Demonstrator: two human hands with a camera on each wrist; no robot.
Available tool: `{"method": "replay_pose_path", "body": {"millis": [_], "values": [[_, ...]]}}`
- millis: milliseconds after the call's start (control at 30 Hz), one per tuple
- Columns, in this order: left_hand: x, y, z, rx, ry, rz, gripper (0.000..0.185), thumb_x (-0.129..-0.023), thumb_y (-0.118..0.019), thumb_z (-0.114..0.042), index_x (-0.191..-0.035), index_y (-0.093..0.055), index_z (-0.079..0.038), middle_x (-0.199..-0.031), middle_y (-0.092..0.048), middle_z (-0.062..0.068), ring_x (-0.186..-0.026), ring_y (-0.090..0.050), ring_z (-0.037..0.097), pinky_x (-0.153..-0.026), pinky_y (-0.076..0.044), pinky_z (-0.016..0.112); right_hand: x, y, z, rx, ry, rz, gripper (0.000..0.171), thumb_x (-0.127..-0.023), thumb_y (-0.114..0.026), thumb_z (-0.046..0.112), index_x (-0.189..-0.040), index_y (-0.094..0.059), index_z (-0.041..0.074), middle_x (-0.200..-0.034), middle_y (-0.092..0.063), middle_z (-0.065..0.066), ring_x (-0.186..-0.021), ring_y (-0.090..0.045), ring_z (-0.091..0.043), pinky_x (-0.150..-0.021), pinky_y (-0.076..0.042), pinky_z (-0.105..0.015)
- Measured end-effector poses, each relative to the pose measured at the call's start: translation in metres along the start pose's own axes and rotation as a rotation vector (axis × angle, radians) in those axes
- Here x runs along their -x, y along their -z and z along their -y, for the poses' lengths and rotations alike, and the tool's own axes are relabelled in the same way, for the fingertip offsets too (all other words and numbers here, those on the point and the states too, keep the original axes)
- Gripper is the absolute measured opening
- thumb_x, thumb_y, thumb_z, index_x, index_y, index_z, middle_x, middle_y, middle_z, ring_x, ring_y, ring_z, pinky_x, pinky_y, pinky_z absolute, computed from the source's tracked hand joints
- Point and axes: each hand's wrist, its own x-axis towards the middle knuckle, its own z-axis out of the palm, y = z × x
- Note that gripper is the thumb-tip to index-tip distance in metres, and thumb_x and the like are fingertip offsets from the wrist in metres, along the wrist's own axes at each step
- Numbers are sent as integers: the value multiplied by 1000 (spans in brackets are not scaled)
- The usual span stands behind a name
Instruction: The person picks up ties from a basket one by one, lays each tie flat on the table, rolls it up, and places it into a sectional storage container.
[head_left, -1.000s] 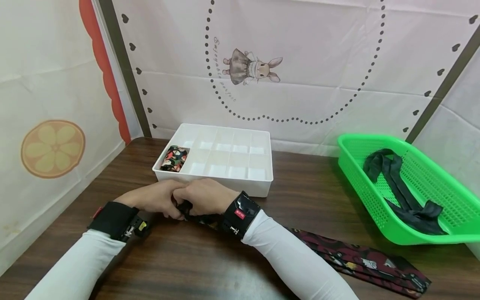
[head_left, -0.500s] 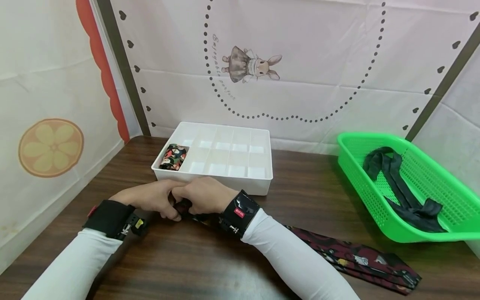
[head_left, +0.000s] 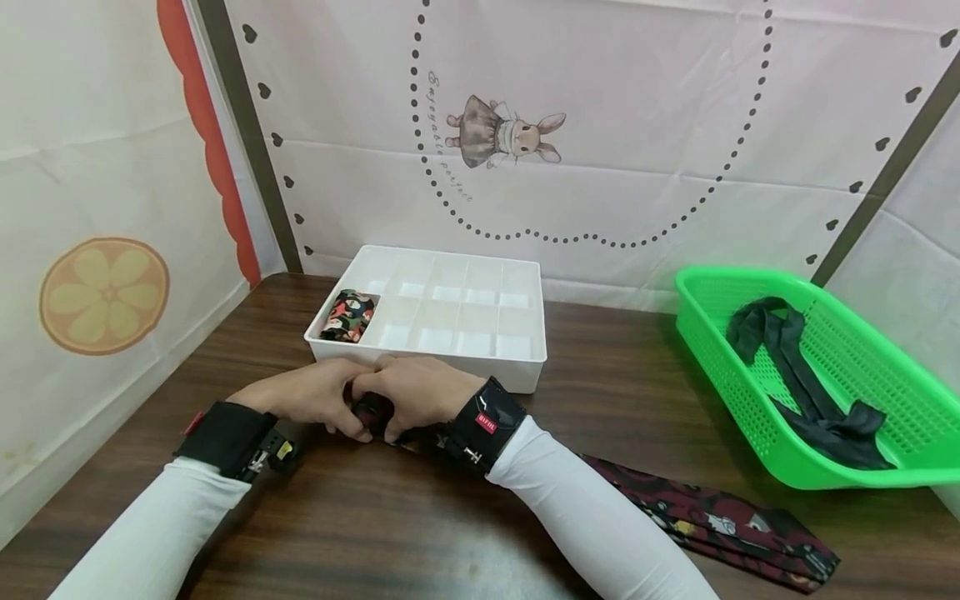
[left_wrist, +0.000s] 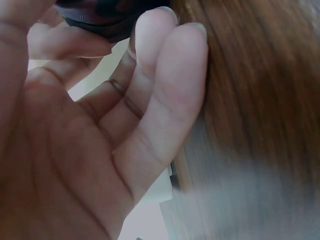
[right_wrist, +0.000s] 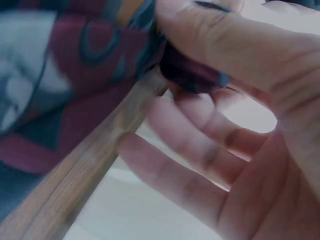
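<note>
Left hand: fingers curled round the rolled end of the dark red patterned necktie, touching the right hand; black wrist strap behind it.
Rolled tie end: pinched between both hands, low over the dark brown wooden desk; the left wrist view shows dark cloth at the fingertips.
Right hand: its grip is closed on the same roll, thumb pressing the cloth from above, fingers curled under.
Writing: red label on the black right wrist band reads roughly "BIFIII"; curved script beside the rabbit print on the backdrop is too small to read surely.
Just beyond the hands: white plastic divided organiser tray, its front wall close to the knuckles; a rolled multicoloured patterned tie lies in its front left compartment.
Right of the hands: the unrolled length of the necktie trails across the desk under the right forearm toward the near edge.
Far right: green perforated plastic basket holding a black necktie, well apart from the hands.
Open room: bare desk in front of the forearms and between tray and basket.
</note>
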Motion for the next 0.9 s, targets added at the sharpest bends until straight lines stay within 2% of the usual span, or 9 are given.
{"method": "replay_pose_path", "body": {"millis": [167,333,467,633,767,900], "values": [[0,2,-2,-19,-1,5,41,-80,-91,-17,-116,-72,-10,-94,-69,3,-67,-66,18,-55,-57,33,-1,0,-4,-123,42,14,56,-79,-94,7,-127,-67,17,-115,-69,3,-103,-60,-10,-92,-45,-18],[2,2,0,-14,11,10,39,-82,-90,-19,-115,-72,-10,-92,-69,2,-66,-66,17,-55,-57,32,-1,-1,-8,-156,64,26,59,-78,-93,4,-130,-67,16,-120,-69,4,-106,-59,-9,-94,-43,-16],[2,3,2,18,-21,6,39,-82,-90,-17,-115,-70,-8,-91,-70,4,-63,-65,16,-54,-56,30,-1,-1,-9,-124,79,9,55,-78,-93,3,-126,-68,15,-116,-70,3,-104,-60,-9,-94,-45,-18],[1,-1,5,8,-37,-25,35,-83,-90,-14,-112,-72,-6,-87,-70,2,-61,-65,16,-53,-57,32,1,-1,-8,-54,44,-13,51,-79,-94,9,-123,-71,18,-114,-67,3,-102,-59,-10,-90,-48,-22],[-2,-4,2,-28,9,-43,33,-79,-88,-7,-108,-71,-6,-91,-70,2,-65,-67,18,-56,-59,34,3,0,-4,17,50,-26,47,-80,-94,15,-122,-75,23,-116,-64,3,-105,-58,-9,-90,-48,-22],[-3,-3,-5,-62,64,-51,37,-76,-86,-1,-109,-69,-5,-96,-68,5,-67,-68,19,-56,-60,36,7,5,-1,63,49,-38,40,-87,-87,15,-124,-77,26,-117,-63,4,-105,-56,-9,-85,-50,-22]]}}
